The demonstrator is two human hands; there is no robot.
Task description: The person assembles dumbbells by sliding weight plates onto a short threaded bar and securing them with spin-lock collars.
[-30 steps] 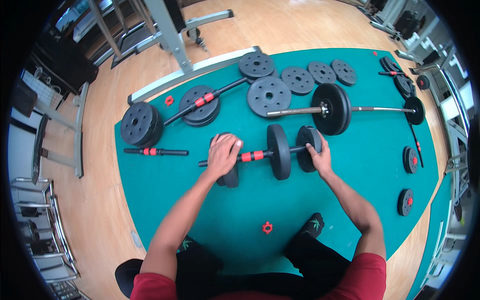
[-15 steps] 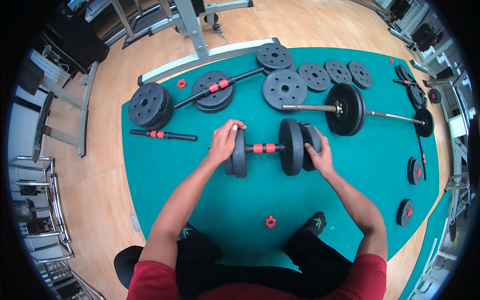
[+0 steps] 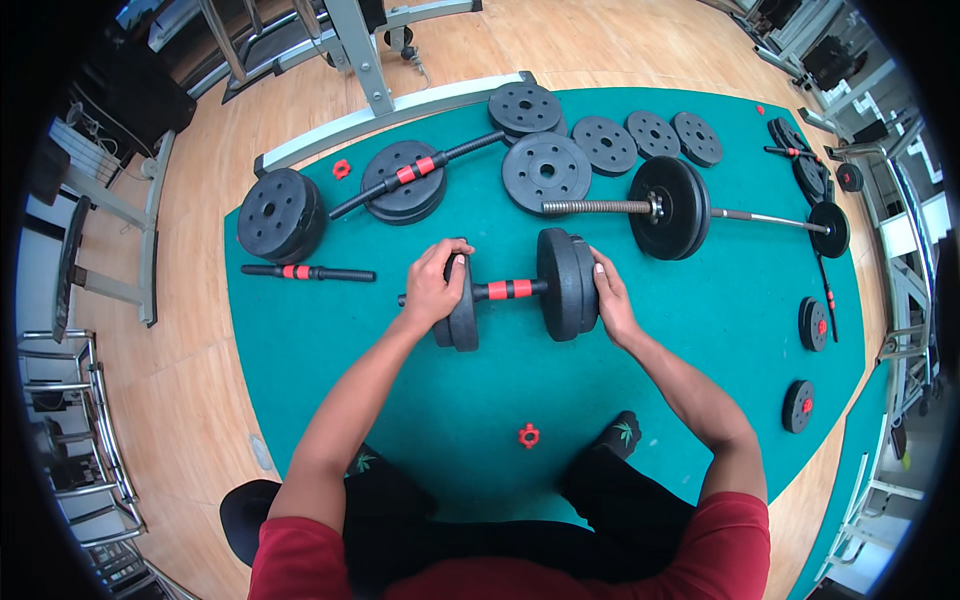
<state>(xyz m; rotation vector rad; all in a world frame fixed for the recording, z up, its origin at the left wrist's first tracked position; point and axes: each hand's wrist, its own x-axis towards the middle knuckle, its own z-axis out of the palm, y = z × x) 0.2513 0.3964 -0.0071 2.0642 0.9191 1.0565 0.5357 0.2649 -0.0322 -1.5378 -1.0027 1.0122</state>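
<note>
A black dumbbell with a red-banded bar (image 3: 510, 289) stands across the green mat in front of me. My left hand (image 3: 437, 288) is closed over the top of the black weight plates (image 3: 462, 318) at its left end. On the right end, two black plates (image 3: 563, 285) sit side by side, touching or nearly so. My right hand (image 3: 616, 300) cups the outer one at its outer side; its fingertips are partly hidden. A red star-shaped collar nut (image 3: 529, 436) lies on the mat between my feet.
Beyond the dumbbell lie several loose plates (image 3: 546, 172) and a loaded barbell (image 3: 765, 218). Another red-banded bar (image 3: 308, 272) lies at left, near stacked plates (image 3: 275, 212). A metal frame foot (image 3: 400, 110) borders the mat's far edge. Small plates with red nuts (image 3: 798, 407) are at right.
The right-hand outer plate has moved left along the bar, closing the gap to the inner plate. My right hand has shifted to its outer side. The whole view has shifted slightly.
</note>
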